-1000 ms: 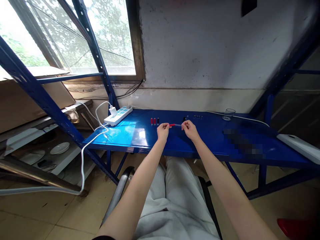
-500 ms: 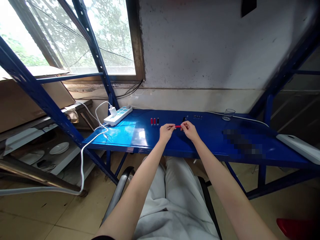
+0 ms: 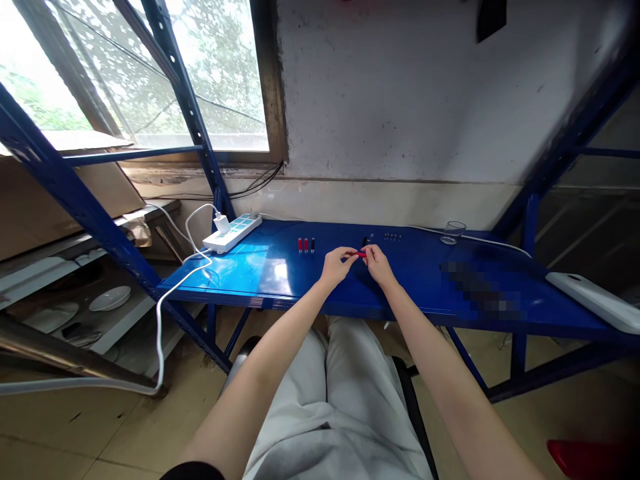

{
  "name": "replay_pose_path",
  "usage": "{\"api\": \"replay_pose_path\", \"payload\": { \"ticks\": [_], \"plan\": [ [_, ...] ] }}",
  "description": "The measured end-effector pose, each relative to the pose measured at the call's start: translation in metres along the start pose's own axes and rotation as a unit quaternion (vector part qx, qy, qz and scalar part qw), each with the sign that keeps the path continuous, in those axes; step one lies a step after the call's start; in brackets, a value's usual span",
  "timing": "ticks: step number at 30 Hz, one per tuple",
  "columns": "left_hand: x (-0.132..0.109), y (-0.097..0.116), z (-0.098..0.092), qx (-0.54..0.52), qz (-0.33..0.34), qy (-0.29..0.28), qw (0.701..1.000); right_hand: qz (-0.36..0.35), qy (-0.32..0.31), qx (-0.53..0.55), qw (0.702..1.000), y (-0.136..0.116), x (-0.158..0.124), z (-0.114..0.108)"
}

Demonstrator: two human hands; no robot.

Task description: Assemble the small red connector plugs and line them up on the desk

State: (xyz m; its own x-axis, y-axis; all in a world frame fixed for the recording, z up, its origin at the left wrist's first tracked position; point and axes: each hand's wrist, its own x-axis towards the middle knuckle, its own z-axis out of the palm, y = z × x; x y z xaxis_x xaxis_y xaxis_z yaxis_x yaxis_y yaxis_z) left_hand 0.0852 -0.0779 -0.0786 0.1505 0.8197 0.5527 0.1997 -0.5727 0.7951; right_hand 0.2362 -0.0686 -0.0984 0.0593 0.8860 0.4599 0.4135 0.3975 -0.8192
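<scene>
A small red tube [image 3: 361,254] lies level between my hands, just above the blue table. My right hand [image 3: 379,265] is closed in a pinch on its right part. The fingertips of my left hand [image 3: 337,265] are pinched at its left end; whether they hold a separate small piece there is too small to tell. Left of my hands, two red tubes [image 3: 303,245] and a black tube [image 3: 313,245] stand in a row. Just beyond my fingers is a small black piece [image 3: 365,241]. Several tiny parts [image 3: 393,237] lie in a line farther back.
A white power strip [image 3: 233,233] with a plugged-in cable sits at the table's left end. A clear glass [image 3: 453,232] stands at the back right. Nearer are a blurred dark object [image 3: 480,288] and a white flat case [image 3: 595,300]. Blue metal posts frame the table [image 3: 240,283].
The red tube has tilted a little, and my left fingers have slid to its left end. My hands are slightly closer together. The whole view has shifted slightly.
</scene>
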Motion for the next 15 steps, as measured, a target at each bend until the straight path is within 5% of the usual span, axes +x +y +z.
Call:
{"api": "replay_pose_path", "payload": {
  "ticks": [4, 9, 15],
  "plan": [
    [0.021, 0.014, -0.006, 0.130, 0.077, -0.087, 0.985, 0.008, 0.029, -0.035, 0.999, 0.004, 0.001, -0.002],
    [0.058, 0.041, -0.022, 0.244, 0.124, -0.248, 0.929, -0.010, 0.027, -0.047, 0.998, 0.001, -0.001, -0.002],
    [0.105, 0.041, -0.050, 0.386, 0.064, -0.273, 0.879, -0.005, 0.029, -0.051, 0.998, -0.002, -0.002, -0.002]
  ]
}}
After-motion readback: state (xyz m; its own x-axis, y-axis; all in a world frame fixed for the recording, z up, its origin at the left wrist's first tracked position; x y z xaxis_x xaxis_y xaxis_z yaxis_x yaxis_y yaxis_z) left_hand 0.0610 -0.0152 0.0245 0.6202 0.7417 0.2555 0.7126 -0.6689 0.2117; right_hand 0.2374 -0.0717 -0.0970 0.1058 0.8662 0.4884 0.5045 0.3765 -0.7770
